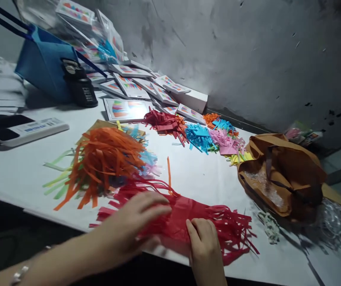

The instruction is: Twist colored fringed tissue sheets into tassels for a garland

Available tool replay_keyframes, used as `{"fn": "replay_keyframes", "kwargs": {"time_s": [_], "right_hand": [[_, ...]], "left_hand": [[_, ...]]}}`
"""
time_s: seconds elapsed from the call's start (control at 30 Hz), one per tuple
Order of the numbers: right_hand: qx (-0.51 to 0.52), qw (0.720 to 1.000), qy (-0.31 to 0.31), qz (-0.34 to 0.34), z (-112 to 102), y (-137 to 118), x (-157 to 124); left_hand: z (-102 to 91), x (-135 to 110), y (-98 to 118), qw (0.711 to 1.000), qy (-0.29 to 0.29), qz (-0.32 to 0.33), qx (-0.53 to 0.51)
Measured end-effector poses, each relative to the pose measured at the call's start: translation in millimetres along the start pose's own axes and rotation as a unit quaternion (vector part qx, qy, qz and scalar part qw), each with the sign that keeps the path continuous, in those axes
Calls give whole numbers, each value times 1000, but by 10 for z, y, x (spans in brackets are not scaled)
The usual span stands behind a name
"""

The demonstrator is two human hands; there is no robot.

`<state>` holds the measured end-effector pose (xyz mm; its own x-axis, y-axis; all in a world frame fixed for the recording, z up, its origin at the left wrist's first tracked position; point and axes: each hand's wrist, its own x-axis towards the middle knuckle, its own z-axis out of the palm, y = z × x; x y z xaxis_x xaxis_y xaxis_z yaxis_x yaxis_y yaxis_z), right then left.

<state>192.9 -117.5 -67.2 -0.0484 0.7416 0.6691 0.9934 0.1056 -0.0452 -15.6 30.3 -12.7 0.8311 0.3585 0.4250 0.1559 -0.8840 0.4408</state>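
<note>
A red fringed tissue paper tassel (185,210) lies spread along the front edge of the table, its cut strips fanning out to both sides of an uncut middle band. My left hand (142,220) is over its left part, slightly blurred, fingers stretched out and apart. At the near edge of the band, my right hand (203,242) has its thumb and curled fingers closed on the red paper. Just beyond my left hand, an orange fringed paper bundle (110,151) rests on green, yellow and blue ones. One loose orange strip (169,171) lies behind the red paper.
Red, blue (200,137), pink (225,139) and yellow paper tassels form a row farther back. Printed flat packs (131,85) pile up by the wall. At left are a black bottle (81,89), blue bag (43,63) and white device (33,131); at right, an open brown bag (256,157).
</note>
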Motion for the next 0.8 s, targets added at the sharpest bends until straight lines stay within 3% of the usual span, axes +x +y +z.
{"fn": "replay_keyframes", "kwargs": {"time_s": [0.1,0.2,0.33,0.47,0.63,0.8], "right_hand": [[13,1000,-28,5,-53,17,-59],[31,996,-79,8,-134,48,-149],[46,995,-87,-18,-231,59,-190],[68,994,-82,6,-268,27,-125],[46,993,-106,-4,-364,9,-55],[53,995,-85,13,-439,-73,44]], "left_hand": [[366,51,190,997,-59,38,13],[547,89,170,997,-65,22,-19],[521,89,81,994,-66,18,-84],[448,85,108,989,-97,5,-110],[443,88,153,989,-125,2,-81],[453,81,194,988,-148,9,-35]]}}
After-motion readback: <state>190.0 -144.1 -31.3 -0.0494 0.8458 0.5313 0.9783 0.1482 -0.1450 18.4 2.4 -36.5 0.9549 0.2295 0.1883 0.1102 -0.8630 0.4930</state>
